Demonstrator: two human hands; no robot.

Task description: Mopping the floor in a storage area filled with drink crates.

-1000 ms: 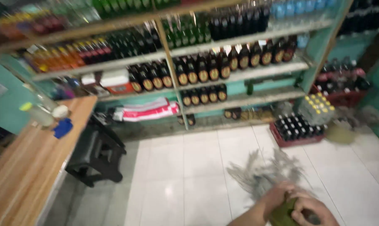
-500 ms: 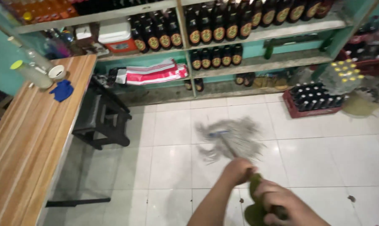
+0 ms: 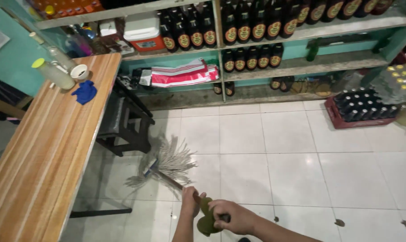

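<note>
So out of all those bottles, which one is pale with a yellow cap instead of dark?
The pale bottle lying tilted on the wooden counter, beside a white cup and blue cloth. The shelf bottles are dark with round labels.

White tiled floor [image 3: 275, 148], teal walls [image 3: 14, 67], bottle shelves [image 3: 301, 67].

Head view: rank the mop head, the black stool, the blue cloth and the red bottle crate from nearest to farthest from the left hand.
From the left hand:
1. Mop head, just ahead on the floor tiles.
2. Black stool, ahead-left beside the wooden counter.
3. Blue cloth, on the counter's far end.
4. Red bottle crate, far right under the shelves.
</note>
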